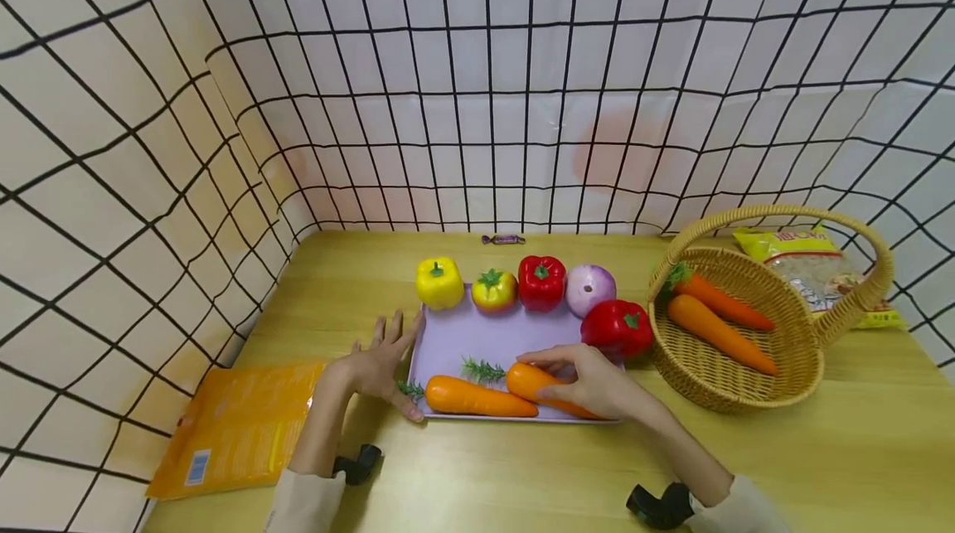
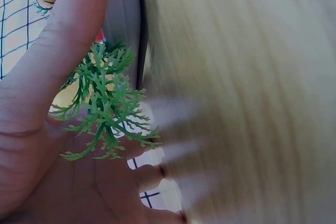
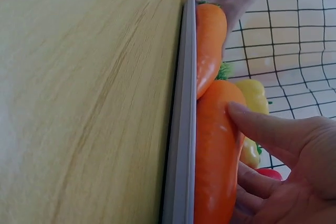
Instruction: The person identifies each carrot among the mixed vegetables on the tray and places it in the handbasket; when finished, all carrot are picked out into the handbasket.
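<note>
At the far left, an orange packet (image 1: 239, 425) lies on the counter (image 1: 522, 475), partly behind my forearm. My left grip (image 1: 380, 367) is spread wide at the left edge of the lilac tray (image 1: 470, 334), its thumb by the near corner.

Inside, the first carrot (image 1: 481, 397) lies along the near edge, leaves toward my left thumb. Beyond it the tray floor shows bare, giving room up to the far edge, where a yellow pepper (image 1: 438, 283), a yellow-red tomato (image 1: 494, 293), a red pepper (image 1: 541, 284) and a purple onion (image 1: 589, 291) line up. To the right, my right grip (image 1: 593, 380) is narrow, pinching the second carrot (image 1: 525, 380) inside the near edge. Another red pepper (image 1: 616, 329) sits at the tray's right side, tight beside the basket (image 1: 734, 404), which holds two more carrots (image 1: 719, 334). A strip of counter runs along my side of the tray.

My left wrist view shows the green leaves (image 2: 105, 103) large beside my thumb; from my head they are a small tuft. My right wrist view shows my thumb pad (image 3: 239, 107) on the second carrot's surface, and the tray rim (image 3: 181, 129) running alongside both carrots.
</note>
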Demonstrator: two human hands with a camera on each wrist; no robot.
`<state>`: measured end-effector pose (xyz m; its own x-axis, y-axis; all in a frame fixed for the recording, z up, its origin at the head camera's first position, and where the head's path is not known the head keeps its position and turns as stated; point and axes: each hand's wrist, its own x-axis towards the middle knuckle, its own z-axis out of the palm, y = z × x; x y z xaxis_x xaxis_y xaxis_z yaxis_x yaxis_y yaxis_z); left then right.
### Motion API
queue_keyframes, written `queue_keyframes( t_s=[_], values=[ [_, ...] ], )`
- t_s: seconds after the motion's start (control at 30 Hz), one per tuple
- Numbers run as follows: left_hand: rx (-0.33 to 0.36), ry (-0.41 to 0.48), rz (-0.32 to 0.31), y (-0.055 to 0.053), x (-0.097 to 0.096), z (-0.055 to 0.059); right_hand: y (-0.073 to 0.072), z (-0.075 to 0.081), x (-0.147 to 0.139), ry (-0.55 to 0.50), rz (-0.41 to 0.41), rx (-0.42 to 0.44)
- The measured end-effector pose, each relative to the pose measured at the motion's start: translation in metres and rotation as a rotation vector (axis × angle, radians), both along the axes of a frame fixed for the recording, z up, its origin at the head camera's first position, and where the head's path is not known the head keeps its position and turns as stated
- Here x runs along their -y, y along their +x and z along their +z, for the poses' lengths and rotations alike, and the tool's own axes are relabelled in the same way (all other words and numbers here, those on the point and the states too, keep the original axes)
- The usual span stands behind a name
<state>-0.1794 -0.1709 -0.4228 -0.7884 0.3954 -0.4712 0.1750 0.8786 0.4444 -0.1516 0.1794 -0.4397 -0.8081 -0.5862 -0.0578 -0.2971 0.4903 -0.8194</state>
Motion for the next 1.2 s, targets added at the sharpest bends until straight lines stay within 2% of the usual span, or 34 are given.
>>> queue_keyframes(
  t_s=[0.1, 0.2, 0.37, 0.57, 0.7, 0.87, 0.97, 1.2],
  values=[
    [0.018, -0.001, 0.001, 0.007, 0.003, -0.003, 0.006, -0.003, 0.002, 0.002, -0.004, -0.001],
    [0.007, 0.013, -0.001, 0.005, 0.002, -0.004, 0.004, 0.002, -0.001, 0.012, -0.032, -0.048],
    [0.003, 0.009, -0.006, -0.006, 0.000, -0.003, -0.001, 0.023, -0.008, -0.007, -0.063, -0.118],
    [0.011, -0.016, -0.019, -0.014, 0.000, 0.002, 0.005, 0.052, -0.023, -0.037, -0.119, -0.132],
    [0.013, -0.015, -0.028, -0.017, -0.002, 0.004, 0.015, 0.075, -0.042, -0.014, -0.169, -0.158],
    [0.037, -0.021, -0.019, -0.014, -0.001, 0.001, 0.024, 0.096, -0.072, 0.041, -0.227, -0.202],
    [0.040, -0.025, -0.012, -0.013, 0.002, -0.001, 0.026, 0.101, -0.091, 0.039, -0.259, -0.217],
    [0.039, -0.029, -0.016, -0.013, 0.003, 0.000, 0.027, 0.106, -0.135, 0.068, -0.395, -0.173]
  ],
)
